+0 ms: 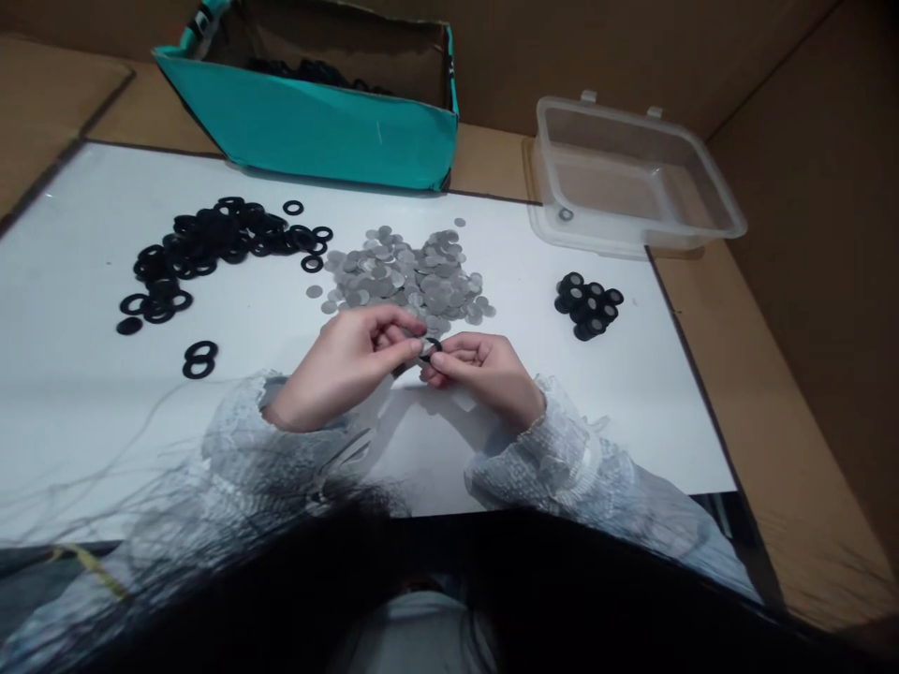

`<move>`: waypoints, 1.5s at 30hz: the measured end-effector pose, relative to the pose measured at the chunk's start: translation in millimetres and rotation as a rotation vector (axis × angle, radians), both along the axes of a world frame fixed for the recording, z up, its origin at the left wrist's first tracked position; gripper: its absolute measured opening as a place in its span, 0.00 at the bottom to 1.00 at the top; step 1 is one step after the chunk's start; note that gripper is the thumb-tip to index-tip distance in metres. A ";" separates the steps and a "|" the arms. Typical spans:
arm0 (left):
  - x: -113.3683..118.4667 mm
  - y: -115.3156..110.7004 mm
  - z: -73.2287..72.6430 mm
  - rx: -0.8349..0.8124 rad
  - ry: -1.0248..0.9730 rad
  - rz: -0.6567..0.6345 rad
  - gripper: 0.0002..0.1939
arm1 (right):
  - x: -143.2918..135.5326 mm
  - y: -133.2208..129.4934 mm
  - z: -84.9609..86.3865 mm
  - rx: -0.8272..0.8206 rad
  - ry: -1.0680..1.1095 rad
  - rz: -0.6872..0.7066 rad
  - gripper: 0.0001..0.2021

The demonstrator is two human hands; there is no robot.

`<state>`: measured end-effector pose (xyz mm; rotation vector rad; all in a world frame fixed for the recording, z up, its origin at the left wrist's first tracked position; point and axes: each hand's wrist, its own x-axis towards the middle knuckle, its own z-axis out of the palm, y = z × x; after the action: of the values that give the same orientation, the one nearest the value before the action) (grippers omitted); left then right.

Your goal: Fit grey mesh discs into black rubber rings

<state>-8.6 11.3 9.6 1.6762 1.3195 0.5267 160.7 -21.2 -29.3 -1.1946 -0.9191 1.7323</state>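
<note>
My left hand [351, 360] and my right hand [492, 370] meet over the near edge of a pile of thin grey discs [379, 271]. Pinched in my right fingers is a black ring [436, 345], like a rubber washer. The left thumb and forefinger close on a small grey disc [425, 347] at the ring's opening; how far it sits inside cannot be made out. Something dark shows beneath my left fingers, mostly hidden. To the left lies a heap of loose black rings [217, 234], with two overlapping rings [200, 359] nearer me.
On the right stands a cluster of black rings with grey centres [590, 304]. Behind it, a clear plastic box [632, 229] holds one small ring-shaped piece. A teal carton [337, 136] with black rings inside stands at the back of the white board [548, 431]. Cardboard walls surround it.
</note>
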 end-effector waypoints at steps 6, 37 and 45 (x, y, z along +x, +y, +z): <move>0.1 -0.9 -6.9 -0.130 -0.069 -0.065 0.11 | 1.7 -0.3 -2.6 0.075 -0.070 0.064 0.13; 1.7 -9.6 -5.6 -0.147 -0.097 0.045 0.09 | -8.9 -16.4 -7.5 0.362 -0.294 0.022 0.11; 5.5 -14.5 1.0 -0.177 -0.211 0.140 0.08 | -17.7 -20.1 -2.7 0.375 -0.252 -0.104 0.13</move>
<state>-3.1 -3.3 10.6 1.3525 1.2943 0.6322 142.9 -41.2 -32.0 -1.1973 -1.2460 1.2738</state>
